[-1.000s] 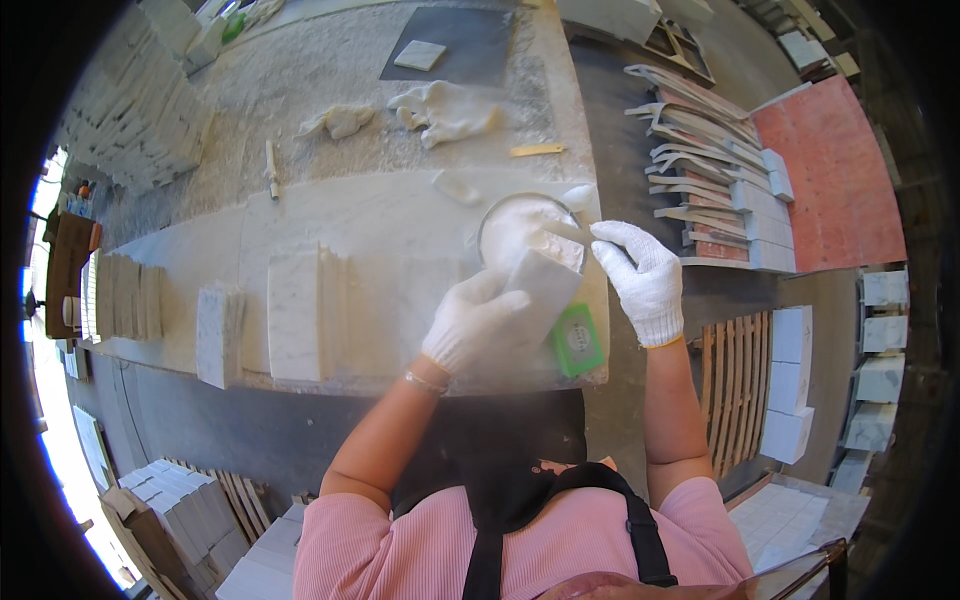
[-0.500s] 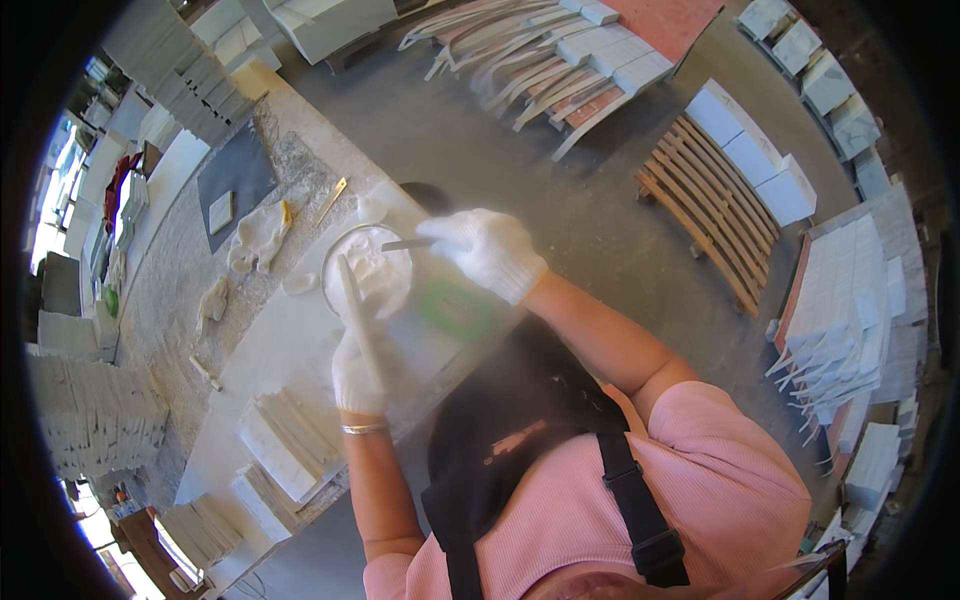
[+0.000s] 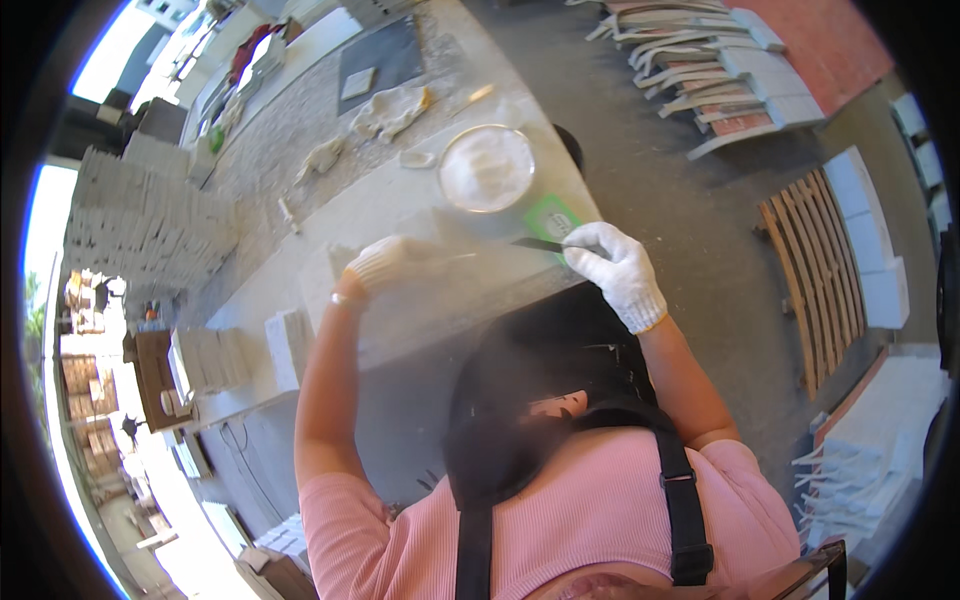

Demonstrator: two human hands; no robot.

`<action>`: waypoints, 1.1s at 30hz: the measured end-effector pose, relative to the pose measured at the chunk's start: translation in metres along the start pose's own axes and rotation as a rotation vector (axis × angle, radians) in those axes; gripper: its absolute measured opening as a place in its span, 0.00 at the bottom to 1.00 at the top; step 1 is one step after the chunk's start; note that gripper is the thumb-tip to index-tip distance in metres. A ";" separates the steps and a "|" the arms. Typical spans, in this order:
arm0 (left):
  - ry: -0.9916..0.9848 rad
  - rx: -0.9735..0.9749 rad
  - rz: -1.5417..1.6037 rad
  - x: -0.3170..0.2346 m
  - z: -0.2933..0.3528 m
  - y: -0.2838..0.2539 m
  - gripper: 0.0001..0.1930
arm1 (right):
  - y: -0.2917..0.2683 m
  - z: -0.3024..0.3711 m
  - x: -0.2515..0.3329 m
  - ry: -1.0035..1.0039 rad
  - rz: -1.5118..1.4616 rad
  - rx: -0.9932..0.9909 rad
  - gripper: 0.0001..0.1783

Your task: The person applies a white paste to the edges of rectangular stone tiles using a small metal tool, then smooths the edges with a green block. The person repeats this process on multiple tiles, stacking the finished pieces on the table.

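My left hand [image 3: 392, 264], in a white knit glove, is over the pale table near the upright tiles. Its fingers are smeared by motion, and I cannot tell whether they hold anything. My right hand [image 3: 618, 268], gloved too, is closed round a narrow, dark-bladed putty knife [image 3: 540, 244] pointing left above the table's near edge. Beyond it stands a round bowl [image 3: 441, 180] filled with white paste [image 3: 487, 168]. A green packet [image 3: 550, 218] lies between the bowl and my right hand.
Crumpled gloves [image 3: 392, 112] and a small tile [image 3: 357, 82] on a dark sheet [image 3: 400, 50] lie farther back. Tile stacks [image 3: 130, 215] stand at the left, more tiles [image 3: 287, 345] nearer me. A slatted wooden pallet [image 3: 815, 275] sits on the floor at right.
My left hand has left the bowl, moving left and nearer me; the pale strip it held is no longer clear. My right hand has drawn the putty knife out of the bowl. The view has shifted.
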State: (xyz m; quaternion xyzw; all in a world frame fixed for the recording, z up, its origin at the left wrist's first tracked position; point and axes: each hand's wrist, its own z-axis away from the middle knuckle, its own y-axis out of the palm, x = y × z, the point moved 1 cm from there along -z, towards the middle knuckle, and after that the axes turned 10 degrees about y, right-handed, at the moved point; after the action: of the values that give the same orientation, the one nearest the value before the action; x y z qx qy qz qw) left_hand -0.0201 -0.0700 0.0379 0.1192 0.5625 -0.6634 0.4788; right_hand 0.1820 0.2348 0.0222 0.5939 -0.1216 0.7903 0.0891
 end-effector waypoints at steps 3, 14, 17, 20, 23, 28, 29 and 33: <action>0.079 0.028 -0.086 -0.005 -0.010 -0.006 0.23 | 0.001 0.011 -0.006 0.131 -0.052 0.065 0.10; 0.120 -0.404 -0.440 -0.024 -0.003 0.024 0.13 | 0.023 0.019 -0.012 0.224 -0.095 0.060 0.18; -0.034 -0.814 -0.529 -0.023 0.010 0.062 0.16 | 0.029 0.012 -0.014 0.213 -0.071 0.076 0.19; -0.366 -0.960 -0.503 -0.020 0.019 0.103 0.21 | 0.032 0.002 -0.014 0.175 -0.023 0.074 0.18; -0.230 -0.970 -0.307 -0.006 0.017 0.108 0.26 | 0.036 -0.013 -0.013 0.076 0.078 0.122 0.17; 0.117 -0.862 -0.402 0.017 0.009 0.079 0.21 | 0.055 -0.036 -0.008 -0.187 0.293 0.208 0.14; 0.161 -0.871 -0.424 0.018 0.007 0.076 0.20 | 0.060 -0.038 -0.008 -0.160 0.299 0.250 0.14; 0.230 -0.893 -0.470 0.020 0.005 0.075 0.19 | 0.086 -0.044 -0.010 -0.117 0.406 0.330 0.14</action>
State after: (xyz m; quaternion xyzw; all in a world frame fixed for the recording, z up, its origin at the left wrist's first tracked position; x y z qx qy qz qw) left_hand 0.0298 -0.0777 -0.0215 -0.1542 0.8515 -0.4309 0.2559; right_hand 0.1198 0.1655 -0.0066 0.6083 -0.1127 0.7656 -0.1764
